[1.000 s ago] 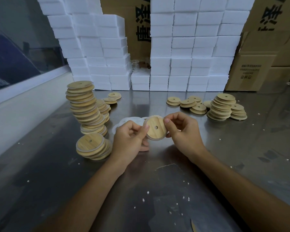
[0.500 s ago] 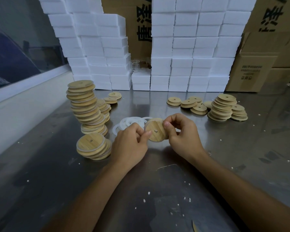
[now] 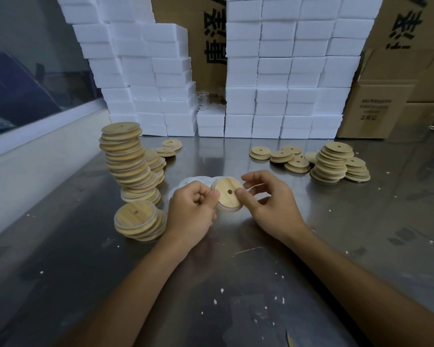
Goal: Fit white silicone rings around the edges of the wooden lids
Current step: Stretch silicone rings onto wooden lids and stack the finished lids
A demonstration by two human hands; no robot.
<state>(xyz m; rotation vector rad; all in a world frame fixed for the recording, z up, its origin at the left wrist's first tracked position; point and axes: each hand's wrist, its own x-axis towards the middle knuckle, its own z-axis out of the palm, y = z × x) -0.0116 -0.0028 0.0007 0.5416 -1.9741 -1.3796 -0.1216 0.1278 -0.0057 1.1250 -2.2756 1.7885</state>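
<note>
Bare steel tabletop (image 3: 236,284) lies open along the near edge; a leaning lid stack (image 3: 125,156) crowds the left, lower lid piles (image 3: 333,161) the right, foam blocks (image 3: 281,78) wall the far edge.

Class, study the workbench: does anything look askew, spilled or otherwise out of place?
Yes. The tall lid stack on the left is crooked, its lids offset from one another and the column bending as it rises. White crumbs are scattered over the metal table. The hands' own work, one lid, looks normal.
</note>
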